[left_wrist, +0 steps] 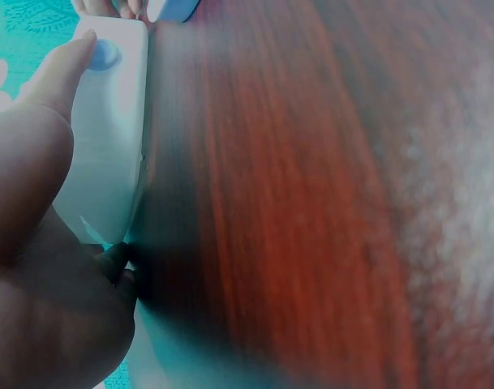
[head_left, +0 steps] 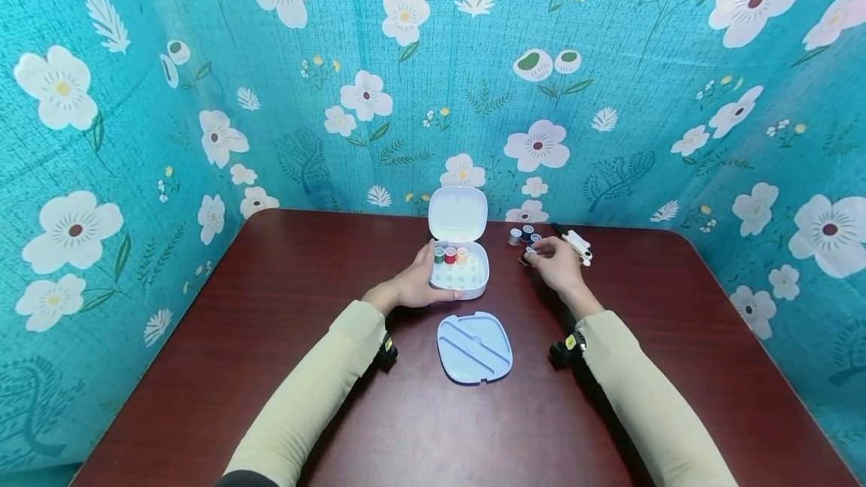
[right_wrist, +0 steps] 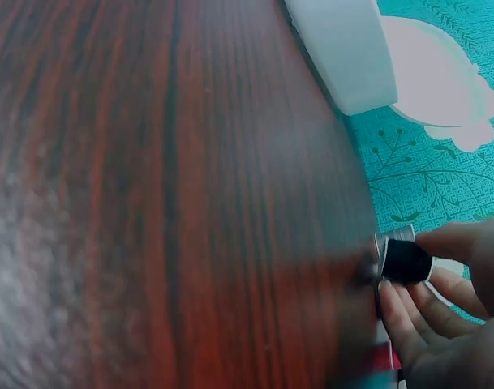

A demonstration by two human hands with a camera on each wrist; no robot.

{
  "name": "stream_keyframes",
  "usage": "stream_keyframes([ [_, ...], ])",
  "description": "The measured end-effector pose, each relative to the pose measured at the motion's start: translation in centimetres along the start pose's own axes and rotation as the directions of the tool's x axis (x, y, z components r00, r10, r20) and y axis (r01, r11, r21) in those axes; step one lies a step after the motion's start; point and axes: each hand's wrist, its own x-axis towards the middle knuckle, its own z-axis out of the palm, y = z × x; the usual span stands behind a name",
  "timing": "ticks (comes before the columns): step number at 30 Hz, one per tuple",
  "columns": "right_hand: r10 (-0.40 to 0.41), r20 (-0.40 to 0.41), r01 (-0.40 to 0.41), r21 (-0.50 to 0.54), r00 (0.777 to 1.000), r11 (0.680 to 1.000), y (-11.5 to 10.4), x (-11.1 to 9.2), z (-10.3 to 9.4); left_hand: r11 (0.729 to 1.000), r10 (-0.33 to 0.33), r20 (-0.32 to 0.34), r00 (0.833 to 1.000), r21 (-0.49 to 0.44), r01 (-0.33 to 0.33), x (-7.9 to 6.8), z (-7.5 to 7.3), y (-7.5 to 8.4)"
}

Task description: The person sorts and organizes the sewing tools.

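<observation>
A white sewing box point(head_left: 482, 276) stands with its lid point(head_left: 458, 214) raised. My left hand point(head_left: 413, 282) holds it, thumb along the front and fingers at the left side. In its back row sit a green spool point(head_left: 439, 255), a red spool point(head_left: 450, 255) and a peach spool point(head_left: 462, 255); small pegs show in front of them. To the right of the box, my right hand point(head_left: 560, 265) pinches a black thread spool point(right_wrist: 406, 261) between thumb and fingers. Close by stand a pale spool point(head_left: 515, 237) and a dark spool point(head_left: 527, 232), with another partly behind the fingers.
A pale blue ridged tray point(head_left: 475, 348) lies flat in front of the box. Behind my right hand are a white-handled tool point(head_left: 579, 243) and a thin black item point(head_left: 558, 229). Flowered blue cloth point(head_left: 406, 134) hangs along the back of the dark wooden table point(head_left: 325, 261).
</observation>
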Motion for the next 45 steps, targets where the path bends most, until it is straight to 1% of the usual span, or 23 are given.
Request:
stream_keyframes([
  [4, 0.010, 0.052, -0.014, 0.081, 0.999, 0.997, -0.3, -0.1, 0.1, 1.000, -0.008, 0.000, 1.000, 0.004, 0.008, 0.0, 0.1, 0.0],
  [8, -0.005, 0.082, -0.005, 0.116, 0.997, 0.993, -0.5, -0.2, 0.3, 1.000, -0.009, -0.005, 1.000, 0.010, 0.010, 0.1, 0.2, -0.2],
  [16, -0.058, 0.085, 0.048, 0.119, 0.995, 0.992, -1.5, -0.2, 0.7, 1.000, -0.011, -0.008, 1.000, 0.018, 0.011, 0.2, 0.2, -0.1],
  [23, -0.069, 0.098, 0.055, 0.137, 0.993, 0.989, -2.5, -0.7, 0.9, 0.999, -0.025, 0.000, 1.000, 0.026, 0.025, 0.6, 0.3, -0.5],
  [26, -0.092, 0.112, 0.074, 0.154, 0.989, 0.985, -2.9, -0.9, 1.0, 0.999, -0.029, 0.003, 1.000, 0.029, 0.029, 0.9, 0.5, -0.8],
  [29, -0.101, 0.126, 0.078, 0.176, 0.987, 0.981, -3.2, -1.0, 1.1, 0.999, -0.031, 0.006, 0.999, 0.038, 0.031, 1.2, 0.6, -1.2],
  [34, -0.108, 0.142, 0.081, 0.182, 0.984, 0.980, -3.7, -1.0, 1.4, 0.999, -0.030, 0.008, 1.000, 0.033, 0.029, 1.4, 0.7, -1.4],
  [39, -0.111, 0.156, 0.081, 0.185, 0.982, 0.979, -4.1, -1.0, 1.7, 1.000, -0.017, 0.004, 1.000, 0.026, 0.017, 1.1, 0.6, -1.1],
  [45, -0.120, 0.170, 0.092, 0.165, 0.978, 0.982, -4.7, -1.0, 2.1, 1.000, 0.004, -0.009, 1.000, 0.012, -0.004, 0.1, 0.1, -0.2],
])
